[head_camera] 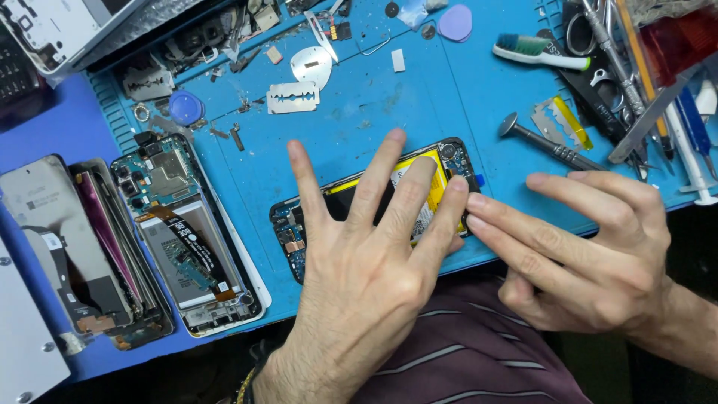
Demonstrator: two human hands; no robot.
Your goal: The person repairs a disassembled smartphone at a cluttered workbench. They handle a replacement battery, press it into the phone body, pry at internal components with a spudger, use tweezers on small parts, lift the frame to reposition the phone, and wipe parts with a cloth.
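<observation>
The person's left hand and right hand are bare, with no rings or gloves and short nails. A thin gold-coloured chain circles the left wrist. The lap shows dark maroon cloth with pale grey stripes.

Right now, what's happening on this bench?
A person has an opened phone with a yellow battery on the blue work mat. The left hand lies spread over it, fingers splayed; the right hand presses fingertips at its right edge. A second disassembled phone lies to the left, and a screwdriver, razor blade and toothbrush lie beyond.
</observation>
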